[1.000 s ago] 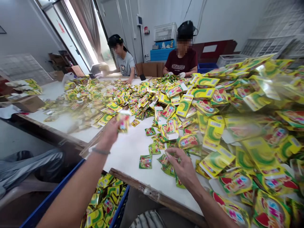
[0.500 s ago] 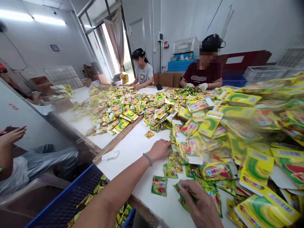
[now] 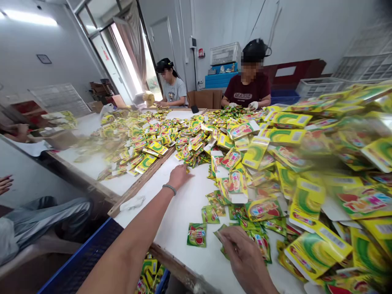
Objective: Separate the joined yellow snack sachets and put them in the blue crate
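My left hand (image 3: 179,175) reaches far out over the white table (image 3: 180,212). Its fingertips rest on the table at the edge of the heap of small packets (image 3: 190,157); whether they pinch a packet there is hidden. My right hand (image 3: 243,255) lies near the front edge, fingers curled over a bunch of small green sachets (image 3: 260,241). One green sachet (image 3: 196,234) lies alone between my arms. Large yellow-green card packs (image 3: 312,241) are piled to the right.
Two people sit at the far side of the table (image 3: 249,83), (image 3: 170,85), hands among the packets. Another person's legs (image 3: 43,216) and hand are at the left. A blue crate (image 3: 82,261) with yellow packs stands below the table's front edge. A second table (image 3: 92,163) adjoins at left.
My left hand held up a small packet a second ago, then came down on the table without it and slid farther out toward the heap. My right hand stayed on the green sachets.
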`<state>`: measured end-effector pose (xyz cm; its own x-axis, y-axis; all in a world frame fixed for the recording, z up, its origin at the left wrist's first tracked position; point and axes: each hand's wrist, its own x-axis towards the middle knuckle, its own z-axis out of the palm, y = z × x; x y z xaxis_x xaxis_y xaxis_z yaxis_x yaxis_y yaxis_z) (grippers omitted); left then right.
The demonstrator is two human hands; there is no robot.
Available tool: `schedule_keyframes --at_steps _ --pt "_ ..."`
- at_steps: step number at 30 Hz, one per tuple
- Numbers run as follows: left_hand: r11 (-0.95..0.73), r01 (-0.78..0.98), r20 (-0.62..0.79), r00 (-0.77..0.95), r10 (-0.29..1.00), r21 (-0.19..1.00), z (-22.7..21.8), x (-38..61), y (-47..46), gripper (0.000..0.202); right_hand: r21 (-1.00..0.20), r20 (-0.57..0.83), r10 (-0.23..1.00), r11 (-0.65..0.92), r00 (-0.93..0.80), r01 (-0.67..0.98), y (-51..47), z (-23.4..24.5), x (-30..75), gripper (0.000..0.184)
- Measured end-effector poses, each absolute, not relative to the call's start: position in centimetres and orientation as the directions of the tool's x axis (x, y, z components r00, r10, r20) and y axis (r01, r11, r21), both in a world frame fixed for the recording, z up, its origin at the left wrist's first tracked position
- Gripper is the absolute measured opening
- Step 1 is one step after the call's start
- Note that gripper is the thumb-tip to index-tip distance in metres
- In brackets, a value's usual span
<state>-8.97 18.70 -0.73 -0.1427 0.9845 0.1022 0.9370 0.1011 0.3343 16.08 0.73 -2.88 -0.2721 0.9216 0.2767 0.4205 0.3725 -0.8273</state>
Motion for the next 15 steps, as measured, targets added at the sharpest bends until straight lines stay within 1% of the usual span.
schedule_keyframes --at_steps 4,8,10,11,12,13,14,15 --pt "0.139 0.869 0.049 -0.184 0.982 0.475 -1.4 -8.6 17.6 0.011 -0.826 0.282 0.926 0.368 -0.252 0.428 1.0 -2.3 16.3 0.025" --pt "0.176 0.714 -0.002 -0.237 0.971 0.678 -0.6 -8.1 14.8 0.017 -0.834 0.278 0.935 0.348 -0.219 0.428 1.0 -1.5 16.5 0.024" --pt "0.173 0.607 -0.044 -0.222 0.974 0.775 -0.1 -7.0 12.6 0.021 -0.861 0.25 0.953 0.3 -0.172 0.41 1.2 -1.4 16.5 0.021" --pt "0.166 0.537 -0.066 -0.201 0.977 0.827 0.1 -6.1 11.3 0.025 -0.885 0.224 0.965 0.26 -0.136 0.386 1.3 -1.4 16.4 0.021" --pt "0.162 0.43 -0.096 -0.171 0.981 0.888 0.3 -5.0 9.9 0.028 -0.914 0.188 0.977 0.211 -0.099 0.346 1.5 -1.4 16.4 0.021" --pt "0.168 0.284 -0.135 -0.133 0.982 0.944 0.4 -3.9 8.4 0.031 -0.944 0.146 0.987 0.157 -0.059 0.29 1.7 -1.5 16.3 0.023" --pt "0.188 0.11 -0.179 -0.089 0.98 0.976 0.5 -2.6 7.0 0.034 -0.968 0.105 0.994 0.107 -0.022 0.227 1.9 -1.5 16.3 0.025" --pt "0.219 -0.065 -0.222 -0.042 0.974 0.974 0.6 -1.4 5.6 0.037 -0.986 0.065 0.998 0.064 -0.004 0.156 2.1 -1.6 16.3 0.028"
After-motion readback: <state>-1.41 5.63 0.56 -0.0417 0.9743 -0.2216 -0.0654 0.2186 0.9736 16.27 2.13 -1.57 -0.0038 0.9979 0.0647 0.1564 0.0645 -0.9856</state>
